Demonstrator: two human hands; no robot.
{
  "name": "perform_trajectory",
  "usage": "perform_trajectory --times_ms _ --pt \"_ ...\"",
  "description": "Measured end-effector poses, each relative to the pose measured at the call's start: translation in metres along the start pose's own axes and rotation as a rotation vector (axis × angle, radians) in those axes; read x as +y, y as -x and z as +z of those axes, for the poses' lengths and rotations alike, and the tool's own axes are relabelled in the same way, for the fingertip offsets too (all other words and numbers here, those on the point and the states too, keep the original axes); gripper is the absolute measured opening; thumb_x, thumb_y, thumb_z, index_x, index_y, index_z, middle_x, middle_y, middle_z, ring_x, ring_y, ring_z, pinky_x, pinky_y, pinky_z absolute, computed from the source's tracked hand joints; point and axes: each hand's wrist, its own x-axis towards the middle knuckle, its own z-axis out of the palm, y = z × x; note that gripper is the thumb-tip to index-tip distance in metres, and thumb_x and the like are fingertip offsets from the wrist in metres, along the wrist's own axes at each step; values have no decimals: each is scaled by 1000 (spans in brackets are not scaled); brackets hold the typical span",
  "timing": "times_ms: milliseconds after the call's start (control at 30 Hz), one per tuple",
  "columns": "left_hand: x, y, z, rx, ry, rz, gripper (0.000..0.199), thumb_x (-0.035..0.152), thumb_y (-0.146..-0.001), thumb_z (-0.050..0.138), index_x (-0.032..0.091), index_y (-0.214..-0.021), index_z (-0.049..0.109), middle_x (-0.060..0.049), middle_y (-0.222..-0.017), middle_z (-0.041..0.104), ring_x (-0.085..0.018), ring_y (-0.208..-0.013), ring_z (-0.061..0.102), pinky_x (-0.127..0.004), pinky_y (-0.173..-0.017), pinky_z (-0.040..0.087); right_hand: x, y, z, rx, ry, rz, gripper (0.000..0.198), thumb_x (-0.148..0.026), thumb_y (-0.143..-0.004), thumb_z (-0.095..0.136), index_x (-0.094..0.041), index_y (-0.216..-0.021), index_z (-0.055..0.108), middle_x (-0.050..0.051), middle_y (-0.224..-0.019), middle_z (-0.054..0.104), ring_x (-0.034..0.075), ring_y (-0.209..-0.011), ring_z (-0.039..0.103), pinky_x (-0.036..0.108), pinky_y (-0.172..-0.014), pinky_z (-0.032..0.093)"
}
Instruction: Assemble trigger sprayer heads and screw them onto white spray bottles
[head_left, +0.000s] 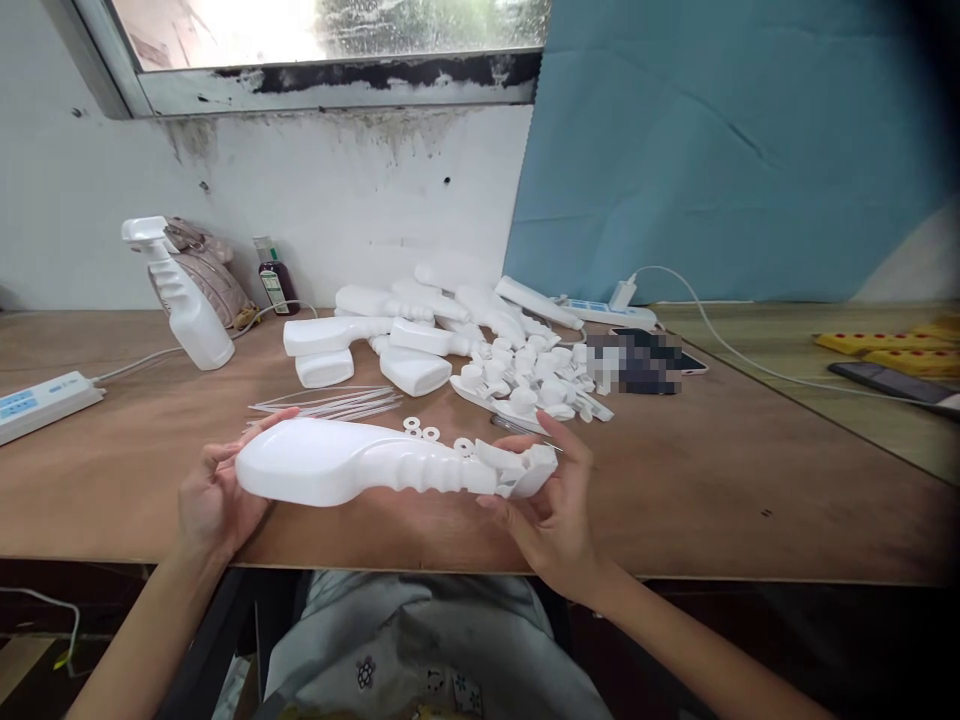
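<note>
A white plastic spray bottle lies sideways between my hands, above the table's front part. My left hand is closed round its wide base. At the other end my right hand grips the trigger head, thumb below and fingers behind; part of the head is hidden by them. Small white ring washers lie just behind the bottle. Thin white tubes are spread on the table past its base. Beyond the head is a heap of white trigger heads.
White bottles without heads are piled at the back middle. A fitted spray bottle stands at back left, near a pink bag and a dark bottle. Power strips and cables lie on both sides; a phone is far right.
</note>
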Motion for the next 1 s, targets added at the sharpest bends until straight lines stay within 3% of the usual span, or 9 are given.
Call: perform_trajectory --times_ms 133,267,400,567,800,1000 --pt "-2 0 1 28 -91 -10 56 40 -73 53 13 -121 52 -10 -112 63 -26 -99 60 -30 -79 53 -1 -2 0 5 -35 17 62 -18 -77 62 -31 -126 26 6 -105 52 19 -96 56 32 -79 49" --pt "-10 -4 -1 112 -164 -14 56 33 -68 65 12 -118 54 -8 -102 67 -25 -95 62 -32 -82 52 -3 -6 0 47 -98 221 58 -26 -72 68 -26 -120 35 8 -113 54 21 -100 57 34 -87 47" --pt "-20 -5 -3 52 -263 8 52 36 -68 68 10 -112 59 -9 -99 68 -27 -95 62 -34 -83 53 -9 -12 -2 160 -120 401 53 -39 -71 68 -22 -114 41 5 -99 63 21 -89 61 34 -81 49" --pt "-30 -7 -7 -20 -368 142 53 37 -70 66 16 -118 56 -8 -116 61 -28 -108 55 -36 -91 48 -14 -12 0 182 -262 550 41 -41 -71 67 -22 -104 50 2 -92 64 18 -75 63 30 -68 52" --pt "-29 -8 -11 57 -646 393 53 37 -75 62 20 -124 51 -5 -131 49 -25 -125 39 -38 -108 25 -11 -13 7 215 -577 738 36 -30 -69 70 -21 -100 55 0 -98 62 15 -80 60 28 -69 53" --pt "-31 -5 -11 157 -676 545 50 33 -72 67 21 -119 56 -4 -128 52 -22 -118 46 -33 -103 34 -7 -14 4 181 -634 763 41 -17 -54 77 -20 -90 57 -1 -87 64 15 -79 59 29 -79 47"
